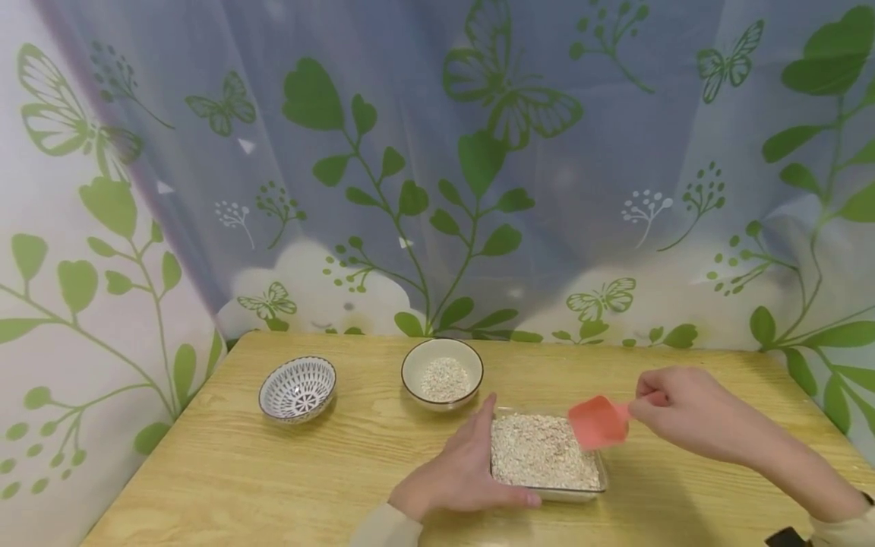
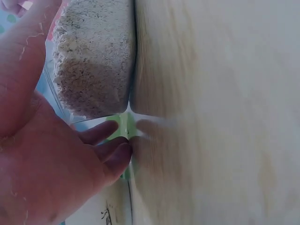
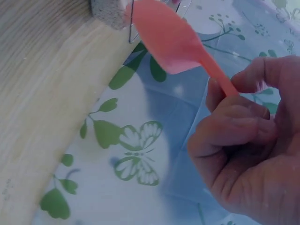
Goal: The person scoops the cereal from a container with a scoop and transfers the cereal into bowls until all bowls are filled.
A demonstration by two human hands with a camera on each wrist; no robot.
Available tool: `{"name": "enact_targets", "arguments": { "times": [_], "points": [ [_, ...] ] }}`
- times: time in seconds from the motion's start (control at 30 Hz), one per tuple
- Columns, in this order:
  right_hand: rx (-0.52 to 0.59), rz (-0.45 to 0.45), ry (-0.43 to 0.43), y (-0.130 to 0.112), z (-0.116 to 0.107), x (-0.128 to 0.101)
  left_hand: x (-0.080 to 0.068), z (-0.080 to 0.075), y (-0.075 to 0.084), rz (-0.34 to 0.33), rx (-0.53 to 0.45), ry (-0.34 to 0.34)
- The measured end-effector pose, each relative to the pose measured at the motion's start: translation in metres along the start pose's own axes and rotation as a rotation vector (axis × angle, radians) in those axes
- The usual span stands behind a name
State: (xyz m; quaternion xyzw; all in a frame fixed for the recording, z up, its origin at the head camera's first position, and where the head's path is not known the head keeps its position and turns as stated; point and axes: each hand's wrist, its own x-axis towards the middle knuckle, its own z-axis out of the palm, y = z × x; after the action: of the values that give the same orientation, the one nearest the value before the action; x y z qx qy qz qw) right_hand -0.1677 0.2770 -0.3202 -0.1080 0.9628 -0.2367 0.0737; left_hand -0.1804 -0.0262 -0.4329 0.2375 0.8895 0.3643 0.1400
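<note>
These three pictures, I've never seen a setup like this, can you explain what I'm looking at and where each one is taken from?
No machine here: a person works with two bare hands and wears three cameras. The big picture comes from a camera on the head, looking down at a wooden table in front of a leaf-and-butterfly curtain. The other two come from cameras strapped to each wrist, so they look sideways and very close.

On the table stand a patterned bowl, a white bowl holding some oats, and a clear container filled with oats.

The left hand rests against the container's side, steadying it; the left wrist view shows its fingers beside the container's corner. The right hand pinches the handle of a pink scoop, held over the oats.
</note>
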Motion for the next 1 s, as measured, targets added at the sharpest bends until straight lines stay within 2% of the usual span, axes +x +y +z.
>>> {"name": "enact_targets", "arguments": {
  "times": [0.27, 0.53, 0.67, 0.77, 0.9, 1.0],
  "points": [
    [-0.100, 0.009, 0.066, -0.020, 0.005, 0.003, 0.005, -0.001, -0.002, -0.034, -0.023, -0.032],
    [-0.108, -0.058, 0.095, -0.022, 0.014, 0.012, 0.006, -0.001, -0.003, -0.033, -0.051, -0.044],
    [-0.041, -0.112, 0.064, -0.014, 0.021, 0.017, 0.006, -0.002, -0.002, -0.029, -0.058, -0.046],
    [0.054, -0.143, 0.011, -0.002, 0.025, 0.021, 0.005, -0.001, -0.001, -0.031, -0.060, -0.048],
    [0.183, -0.153, -0.065, 0.013, 0.028, 0.022, 0.005, 0.000, -0.001, -0.036, -0.066, -0.051],
    [0.228, -0.143, -0.112, 0.017, 0.027, 0.019, 0.005, 0.001, -0.001, -0.037, -0.069, -0.056]
  ]
}}
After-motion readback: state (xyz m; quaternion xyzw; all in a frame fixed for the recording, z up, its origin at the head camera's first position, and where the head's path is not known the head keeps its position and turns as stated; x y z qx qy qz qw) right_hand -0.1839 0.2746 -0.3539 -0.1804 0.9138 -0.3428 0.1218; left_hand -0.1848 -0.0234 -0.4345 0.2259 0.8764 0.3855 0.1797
